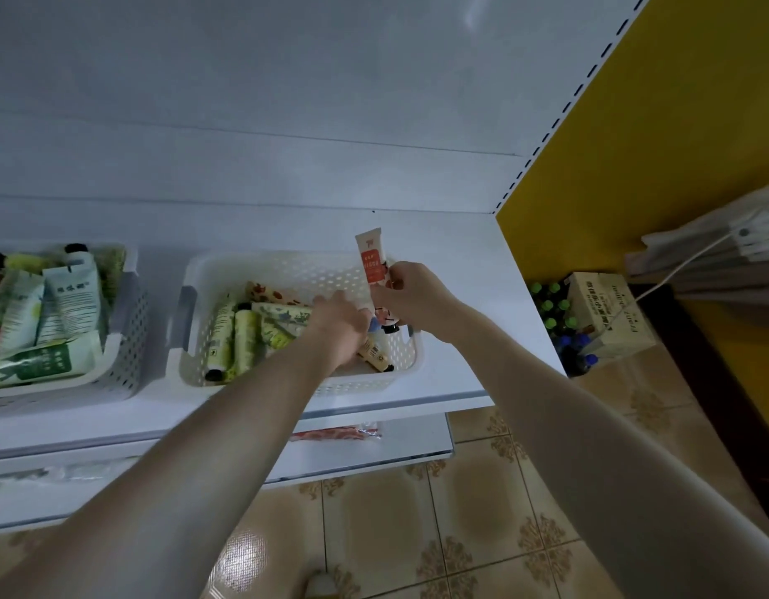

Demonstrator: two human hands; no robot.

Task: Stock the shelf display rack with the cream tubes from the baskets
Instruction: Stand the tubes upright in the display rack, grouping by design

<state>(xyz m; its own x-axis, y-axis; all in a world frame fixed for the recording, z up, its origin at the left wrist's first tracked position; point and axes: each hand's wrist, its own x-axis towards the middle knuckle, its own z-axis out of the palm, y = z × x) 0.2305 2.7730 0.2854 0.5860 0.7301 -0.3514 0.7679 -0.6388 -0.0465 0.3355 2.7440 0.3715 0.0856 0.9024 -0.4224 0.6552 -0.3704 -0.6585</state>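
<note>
A white perforated basket [244,270] sits on the white shelf [482,304] and holds several cream tubes, mostly green and cream coloured [233,335]. My right hand [410,291] grips a white tube with an orange label [374,261], upright above the basket's right side. My left hand [341,324] reaches down into the basket among the tubes; its fingertips are hidden, so whether it holds one is unclear. A second white basket [127,339] at the left is packed with green and white tubes [71,291].
A lower shelf [417,443] carries a red-patterned packet [335,434]. To the right stand a yellow wall panel [633,144], a cardboard box [607,317] and green-capped bottles [551,304] on the tiled floor [460,512]. The shelf's back panel is bare white.
</note>
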